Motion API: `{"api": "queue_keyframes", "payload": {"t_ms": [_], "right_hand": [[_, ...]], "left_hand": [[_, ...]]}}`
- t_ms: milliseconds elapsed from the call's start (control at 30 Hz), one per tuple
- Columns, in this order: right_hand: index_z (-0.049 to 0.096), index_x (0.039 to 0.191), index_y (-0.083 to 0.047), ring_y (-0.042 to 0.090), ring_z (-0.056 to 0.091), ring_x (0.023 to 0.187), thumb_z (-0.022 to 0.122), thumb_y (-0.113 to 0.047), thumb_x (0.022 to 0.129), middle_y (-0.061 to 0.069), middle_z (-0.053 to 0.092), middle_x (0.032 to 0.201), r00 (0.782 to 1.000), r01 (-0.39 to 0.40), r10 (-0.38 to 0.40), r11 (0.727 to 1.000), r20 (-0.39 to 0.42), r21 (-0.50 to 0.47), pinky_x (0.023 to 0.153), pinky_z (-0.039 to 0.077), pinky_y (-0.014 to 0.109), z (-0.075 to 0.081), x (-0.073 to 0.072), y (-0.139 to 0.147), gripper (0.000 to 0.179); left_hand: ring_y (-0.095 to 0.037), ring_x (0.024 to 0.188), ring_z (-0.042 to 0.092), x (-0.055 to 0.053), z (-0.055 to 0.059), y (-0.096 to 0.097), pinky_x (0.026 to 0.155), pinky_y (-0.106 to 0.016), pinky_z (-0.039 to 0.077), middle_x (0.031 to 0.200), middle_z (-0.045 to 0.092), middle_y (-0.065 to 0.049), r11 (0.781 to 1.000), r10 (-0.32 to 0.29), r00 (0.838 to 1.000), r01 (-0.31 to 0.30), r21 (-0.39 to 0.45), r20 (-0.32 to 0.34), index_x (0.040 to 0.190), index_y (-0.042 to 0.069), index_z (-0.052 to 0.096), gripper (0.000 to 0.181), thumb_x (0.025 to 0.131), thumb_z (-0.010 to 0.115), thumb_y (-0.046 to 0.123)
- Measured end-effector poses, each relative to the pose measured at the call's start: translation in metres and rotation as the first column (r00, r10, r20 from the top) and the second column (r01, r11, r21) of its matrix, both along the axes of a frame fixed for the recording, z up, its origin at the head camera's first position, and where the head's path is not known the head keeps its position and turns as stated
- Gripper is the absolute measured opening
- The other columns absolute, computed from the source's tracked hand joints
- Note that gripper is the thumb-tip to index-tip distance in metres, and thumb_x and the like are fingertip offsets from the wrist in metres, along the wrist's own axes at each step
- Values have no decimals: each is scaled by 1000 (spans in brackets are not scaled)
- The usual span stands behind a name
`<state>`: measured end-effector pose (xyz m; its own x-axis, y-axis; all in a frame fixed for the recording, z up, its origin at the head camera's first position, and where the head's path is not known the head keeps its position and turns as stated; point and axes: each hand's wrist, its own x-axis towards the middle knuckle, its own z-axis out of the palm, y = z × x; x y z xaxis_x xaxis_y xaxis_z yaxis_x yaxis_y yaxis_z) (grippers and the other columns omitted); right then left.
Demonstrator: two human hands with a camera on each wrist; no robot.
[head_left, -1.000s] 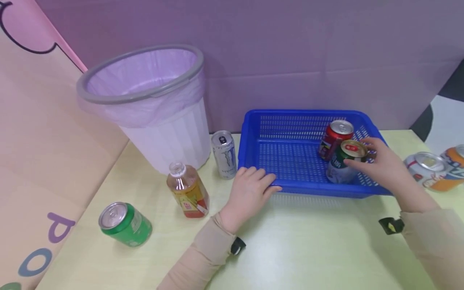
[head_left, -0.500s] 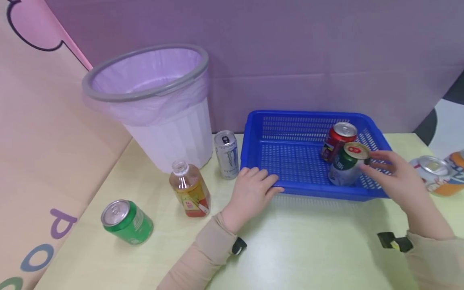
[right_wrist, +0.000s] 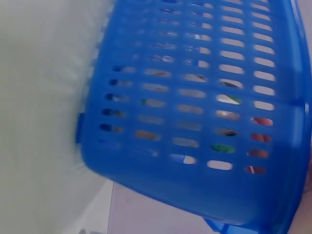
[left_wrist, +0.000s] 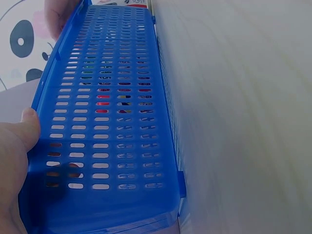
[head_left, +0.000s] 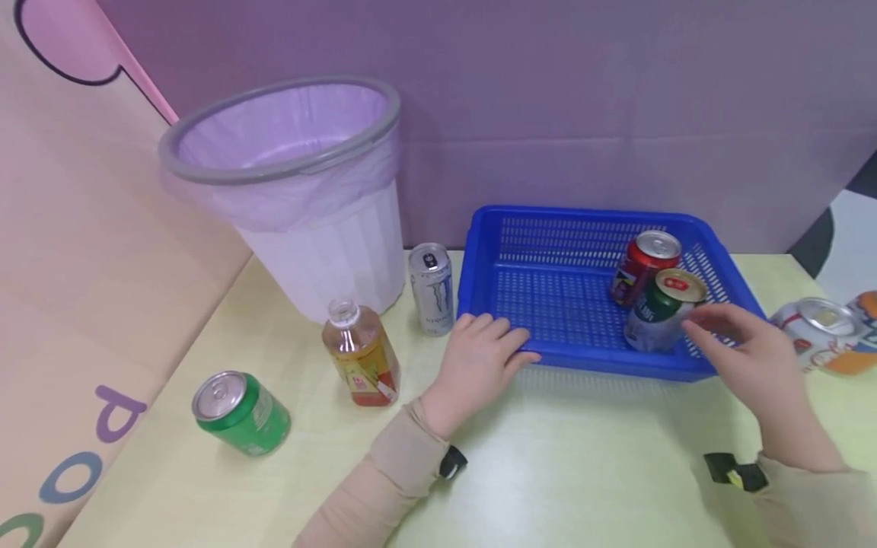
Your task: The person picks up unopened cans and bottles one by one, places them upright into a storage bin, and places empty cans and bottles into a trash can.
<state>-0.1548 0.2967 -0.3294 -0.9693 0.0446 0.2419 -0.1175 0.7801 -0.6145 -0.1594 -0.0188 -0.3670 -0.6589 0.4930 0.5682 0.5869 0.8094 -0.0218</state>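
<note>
From where I stand: one green metal can [head_left: 243, 413], one white plastic bin [head_left: 336, 247], one clear plastic bottle [head_left: 363, 358] of amber drink, one slim silver can [head_left: 432, 293]; the left hand [head_left: 477, 365] grips the near-left rim of one blue plastic basket [head_left: 603, 367], where one red can [head_left: 636, 274] and one green-gold can [head_left: 654, 312] stand at right; the right hand [head_left: 760, 365], loosely curved, grips nothing, contact unclear; farther right, one white can [head_left: 818, 327], one orange can [head_left: 856, 361] cut off

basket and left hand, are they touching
Touching. The head view shows the left hand curled over the near rim of the basket, with no gap between them.
</note>
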Motion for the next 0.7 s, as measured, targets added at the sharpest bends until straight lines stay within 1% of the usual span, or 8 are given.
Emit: {"api": "queue_keyframes", "payload": {"t_ms": [100, 200, 233, 267, 400, 500, 600, 700], "right_hand": [[63, 109, -2, -20, 36, 77, 60, -28, 92, -38, 49, 82, 1000, 2, -2, 999, -13, 54, 63, 35, 17, -2, 1, -1, 32], [64, 106, -2, -21, 38, 77, 61, -23, 92, -38, 51, 83, 998, -39, 41, 998, -40, 47, 63, 36, 15, -3, 2, 2, 26], [64, 104, -1, -21, 40, 78, 61, -21, 92, -44, 45, 82, 997, -59, 60, 998, -52, 26, 64, 36, 13, -4, 2, 4, 24], [64, 104, -2, -21, 40, 80, 61, -19, 92, -45, 45, 83, 995, -78, 79, 997, -61, 6, 65, 35, 11, -4, 3, 6, 21], [65, 99, -8, -20, 47, 82, 60, -11, 92, -41, 53, 86, 987, -144, 137, 986, -86, -88, 69, 35, 5, -5, 4, 13, 9], [64, 99, -18, -18, 53, 82, 56, -6, 94, -36, 57, 88, 982, -183, 170, 966, -82, -184, 70, 39, 2, -5, 4, 17, 15], [62, 101, -24, -17, 55, 82, 50, -4, 96, -33, 60, 88, 983, -182, 168, 947, -74, -265, 71, 40, 1, -3, 5, 21, 23], [61, 101, -28, -16, 56, 80, 49, -6, 97, -32, 60, 86, 991, -125, 105, 945, -81, -302, 70, 38, 0, 1, 8, 25, 25]], "left_hand": [[-11, 77, 55, 0, 0, 1, 73, -27, 36, 87, 65, 9, 1000, -1, 1000, 1, -2, 1, 101, 25, 69, 31, 90, 55, 50], [-11, 77, 55, -1, 0, 1, 73, -27, 36, 86, 65, 9, 1000, -1, 1000, 1, -6, 0, 101, 25, 69, 31, 90, 55, 50], [-10, 77, 55, -1, 0, 1, 73, -27, 36, 86, 65, 9, 1000, -1, 1000, 1, -9, 0, 101, 25, 69, 31, 90, 55, 50], [-10, 77, 55, -1, 1, 1, 73, -27, 36, 86, 65, 9, 1000, -2, 1000, 2, -11, 2, 101, 25, 69, 31, 90, 55, 50], [-10, 78, 55, -1, 1, 1, 74, -27, 36, 87, 65, 10, 1000, -3, 1000, 3, -14, 12, 101, 25, 69, 31, 90, 55, 50], [-10, 78, 55, 0, 2, 1, 74, -28, 36, 88, 65, 9, 1000, -4, 1000, 4, -3, 21, 101, 25, 69, 31, 90, 55, 50], [-11, 78, 55, 1, 2, 0, 74, -28, 37, 88, 65, 9, 1000, -3, 1000, 3, 9, 25, 102, 24, 69, 31, 90, 56, 50], [-11, 78, 55, 1, 1, 0, 74, -28, 37, 88, 65, 8, 1000, -4, 1000, 4, 10, 21, 102, 24, 69, 31, 90, 56, 50]]}}
